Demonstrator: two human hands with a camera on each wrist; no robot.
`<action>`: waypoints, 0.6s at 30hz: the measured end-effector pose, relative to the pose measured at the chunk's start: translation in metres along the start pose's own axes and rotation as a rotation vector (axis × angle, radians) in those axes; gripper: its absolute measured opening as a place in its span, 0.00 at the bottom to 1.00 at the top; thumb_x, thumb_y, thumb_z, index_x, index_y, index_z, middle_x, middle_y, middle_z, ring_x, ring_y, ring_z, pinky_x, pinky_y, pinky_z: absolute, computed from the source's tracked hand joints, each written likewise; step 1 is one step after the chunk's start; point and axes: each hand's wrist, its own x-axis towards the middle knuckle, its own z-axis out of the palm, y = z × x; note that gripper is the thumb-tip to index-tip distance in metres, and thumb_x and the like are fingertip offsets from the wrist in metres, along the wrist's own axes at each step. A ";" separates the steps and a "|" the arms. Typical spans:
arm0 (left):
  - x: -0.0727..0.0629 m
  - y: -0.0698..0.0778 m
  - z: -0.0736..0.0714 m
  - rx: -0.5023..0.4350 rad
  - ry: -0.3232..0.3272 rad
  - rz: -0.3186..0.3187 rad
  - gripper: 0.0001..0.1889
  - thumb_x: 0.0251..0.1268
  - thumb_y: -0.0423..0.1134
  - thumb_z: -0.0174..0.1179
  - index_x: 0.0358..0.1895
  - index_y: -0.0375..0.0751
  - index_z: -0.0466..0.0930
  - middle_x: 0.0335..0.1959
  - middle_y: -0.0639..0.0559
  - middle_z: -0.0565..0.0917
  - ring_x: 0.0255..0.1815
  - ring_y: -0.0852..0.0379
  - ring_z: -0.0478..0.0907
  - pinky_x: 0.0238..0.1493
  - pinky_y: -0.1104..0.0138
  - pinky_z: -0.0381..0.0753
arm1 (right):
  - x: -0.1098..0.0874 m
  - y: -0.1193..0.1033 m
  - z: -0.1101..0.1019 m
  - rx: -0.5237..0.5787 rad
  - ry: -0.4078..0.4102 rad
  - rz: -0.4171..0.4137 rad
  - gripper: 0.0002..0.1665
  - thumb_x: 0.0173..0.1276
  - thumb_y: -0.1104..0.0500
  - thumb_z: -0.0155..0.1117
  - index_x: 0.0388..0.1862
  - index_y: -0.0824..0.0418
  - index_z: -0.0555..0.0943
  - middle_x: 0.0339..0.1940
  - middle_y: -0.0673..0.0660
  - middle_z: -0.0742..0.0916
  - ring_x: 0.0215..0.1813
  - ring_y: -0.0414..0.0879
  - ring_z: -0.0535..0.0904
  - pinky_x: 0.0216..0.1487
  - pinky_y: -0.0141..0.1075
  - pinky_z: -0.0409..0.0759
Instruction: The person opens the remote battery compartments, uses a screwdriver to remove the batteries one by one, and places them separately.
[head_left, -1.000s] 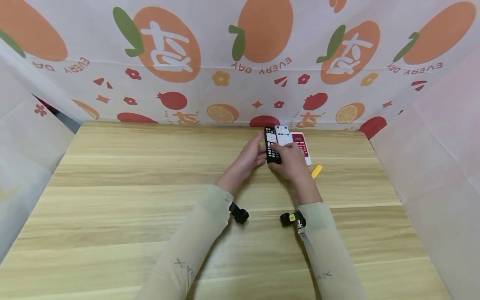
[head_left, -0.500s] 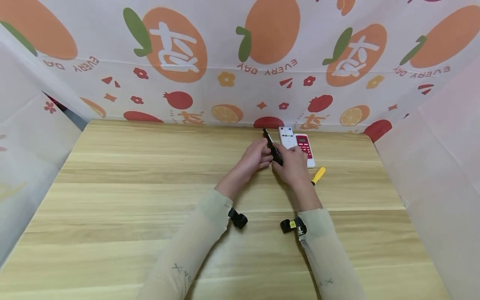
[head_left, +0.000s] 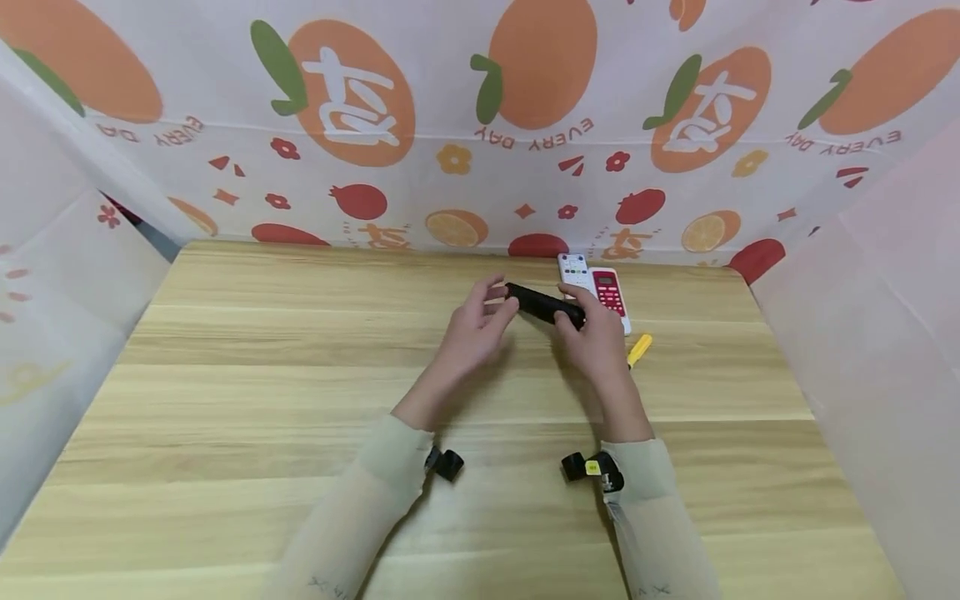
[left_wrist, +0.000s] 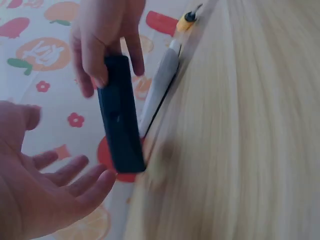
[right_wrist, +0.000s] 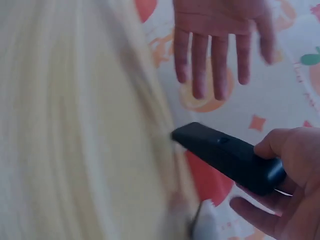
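Note:
A black remote control [head_left: 545, 305] is raised over the back of the table, its plain back and side showing. My right hand [head_left: 597, 340] pinches one end of it between thumb and fingers. In the right wrist view the remote's free end points toward the table edge. My left hand [head_left: 471, 332] is spread beside that free end; the left wrist view shows its fingers [left_wrist: 90, 182] apart from the remote. Behind my right hand lie a white remote control [head_left: 575, 270], partly hidden, and a white remote with a red face [head_left: 609, 290].
A small yellow-handled tool [head_left: 640, 348] with a thin tip lies right of my right wrist. A fruit-print cloth [head_left: 450, 100] hangs along the back edge of the wooden table [head_left: 262, 350]. Pale cloth walls stand at both sides.
The black remote, lying beside the white one earlier, has been lifted, turned sideways and moved left in my right hand. My left hand has drawn back to the left and spread.

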 end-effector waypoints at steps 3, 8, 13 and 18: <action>-0.008 0.000 -0.014 0.302 0.018 0.214 0.29 0.75 0.52 0.54 0.74 0.45 0.63 0.66 0.43 0.75 0.64 0.45 0.74 0.62 0.52 0.75 | -0.002 -0.006 -0.007 0.081 -0.007 -0.020 0.23 0.71 0.57 0.64 0.64 0.53 0.79 0.56 0.60 0.86 0.50 0.52 0.81 0.49 0.47 0.78; -0.015 0.009 -0.035 0.694 -0.011 0.480 0.31 0.70 0.55 0.60 0.71 0.44 0.69 0.66 0.43 0.75 0.67 0.43 0.71 0.67 0.51 0.70 | -0.003 -0.016 -0.015 0.308 -0.083 -0.007 0.22 0.72 0.55 0.65 0.64 0.52 0.78 0.39 0.62 0.88 0.38 0.49 0.83 0.36 0.39 0.82; -0.020 0.020 -0.041 0.762 -0.106 0.470 0.38 0.64 0.63 0.61 0.72 0.47 0.68 0.68 0.45 0.73 0.68 0.43 0.69 0.69 0.51 0.67 | -0.005 -0.026 -0.017 0.539 -0.186 0.023 0.21 0.73 0.56 0.63 0.63 0.58 0.77 0.44 0.66 0.87 0.40 0.49 0.86 0.43 0.43 0.86; -0.028 0.024 -0.045 0.754 -0.183 0.366 0.44 0.58 0.69 0.62 0.75 0.53 0.64 0.65 0.47 0.75 0.64 0.46 0.72 0.62 0.50 0.73 | -0.012 -0.035 -0.017 0.673 -0.252 0.075 0.20 0.76 0.58 0.59 0.63 0.63 0.76 0.50 0.66 0.86 0.43 0.51 0.85 0.46 0.41 0.85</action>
